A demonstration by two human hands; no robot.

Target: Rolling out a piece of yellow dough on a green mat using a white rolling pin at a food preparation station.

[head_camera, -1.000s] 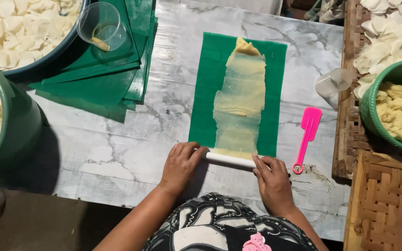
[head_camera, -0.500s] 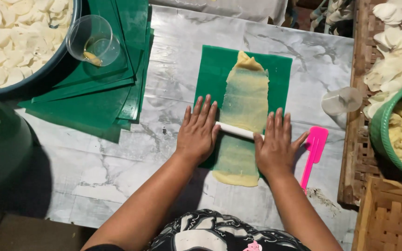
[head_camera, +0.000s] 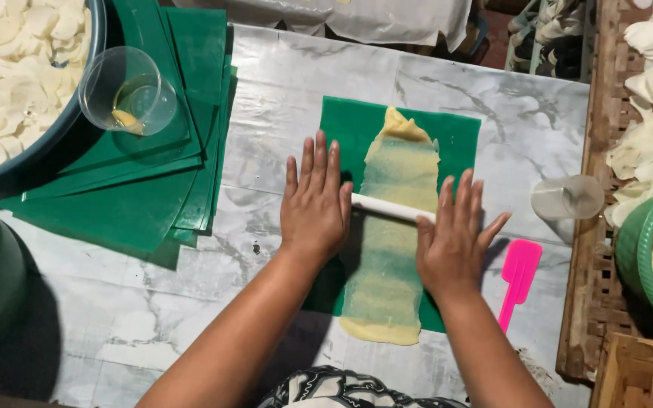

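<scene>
On the marble-patterned table top (head_camera: 493, 113), grey veins over white, a green mat (head_camera: 459, 128) lies flat with a long strip of yellow dough (head_camera: 394, 249) stretched down its middle, so thin at the centre that the green shows through. Across that strip sits a white rolling pin (head_camera: 387, 207), and both hands are on it: the left hand (head_camera: 313, 204) flat and spread, fingers pointing away, palm pressing the pin's left end; the right hand (head_camera: 451, 242) flat too, fingers fanned wide, covering the pin's right end. Neither hand is curled round anything, just open palms bearing down. Just right of the mat lies a pink spatula (head_camera: 518, 276), handle toward the near edge, and beyond it a small clear plastic cup (head_camera: 567, 198) tipped on its side near the table's edge. Over to the left, a stack of spare green mats (head_camera: 137, 196) carries a clear cup (head_camera: 126, 92) with a little yellow liquid in the bottom. Far left, a dark bowl (head_camera: 54, 136) is heaped with pale round slices. At the right edge, a woven tray (head_camera: 606, 91) holds more pale pieces, and a green bowl (head_camera: 629, 249) holds yellow dough lumps.
</scene>
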